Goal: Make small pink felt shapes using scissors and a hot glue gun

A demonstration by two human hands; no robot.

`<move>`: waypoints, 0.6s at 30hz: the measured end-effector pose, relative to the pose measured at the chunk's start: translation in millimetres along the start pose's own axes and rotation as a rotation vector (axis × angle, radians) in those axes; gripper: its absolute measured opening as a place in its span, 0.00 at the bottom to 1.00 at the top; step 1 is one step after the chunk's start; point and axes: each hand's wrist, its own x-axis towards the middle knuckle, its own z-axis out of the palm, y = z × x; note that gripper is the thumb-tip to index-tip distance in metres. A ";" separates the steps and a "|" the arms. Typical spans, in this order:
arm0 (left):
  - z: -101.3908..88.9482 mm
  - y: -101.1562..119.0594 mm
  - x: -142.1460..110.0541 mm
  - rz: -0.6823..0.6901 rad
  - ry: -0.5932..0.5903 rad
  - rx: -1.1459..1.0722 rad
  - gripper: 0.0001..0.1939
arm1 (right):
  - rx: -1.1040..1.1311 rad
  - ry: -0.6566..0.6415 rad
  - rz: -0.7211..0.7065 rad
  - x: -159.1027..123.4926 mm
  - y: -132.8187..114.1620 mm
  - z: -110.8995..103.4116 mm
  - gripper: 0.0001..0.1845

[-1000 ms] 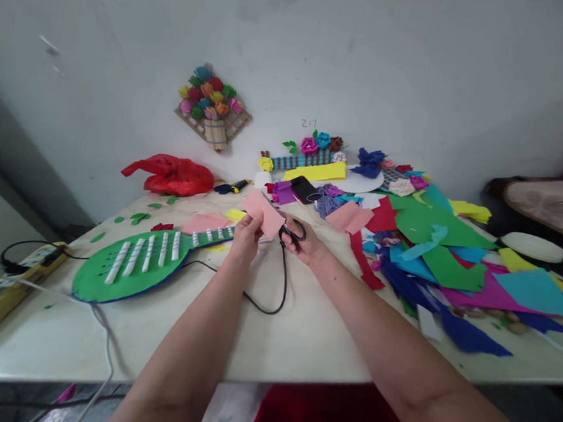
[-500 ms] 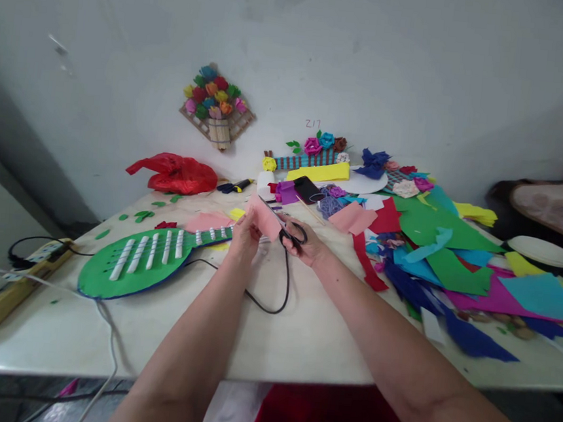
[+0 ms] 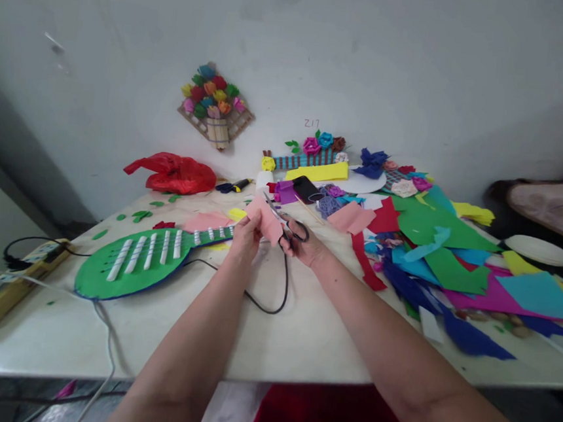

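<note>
My left hand point(image 3: 245, 237) pinches a small pink felt piece point(image 3: 265, 217) and holds it up over the white table point(image 3: 295, 330). My right hand point(image 3: 304, 242) grips black-handled scissors point(image 3: 293, 230), whose blades reach into the pink piece from the right. Both hands hover above the neck of a green felt guitar shape point(image 3: 134, 262) with white strips, which lies flat to the left. A black cable point(image 3: 274, 289) loops on the table under my hands.
Several coloured felt sheets point(image 3: 436, 251) cover the right side of the table. A red plastic bag point(image 3: 173, 174), a black phone point(image 3: 306, 188) and paper flower crafts point(image 3: 316, 155) sit along the wall. A yellow power strip point(image 3: 3, 292) lies at the left edge.
The scissor blades have shifted slightly along the pink piece, and the piece has turned a little in my left hand. Both hands stay in the same spot.
</note>
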 end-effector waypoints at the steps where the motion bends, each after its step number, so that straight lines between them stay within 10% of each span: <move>1: 0.8 -0.1 -0.7 -0.004 -0.003 0.001 0.13 | 0.001 -0.004 0.003 0.3 0.3 -0.4 0.27; 18: -0.8 -0.4 1.4 -0.001 0.017 0.035 0.11 | -0.007 0.058 -0.072 1.8 1.1 4.3 0.33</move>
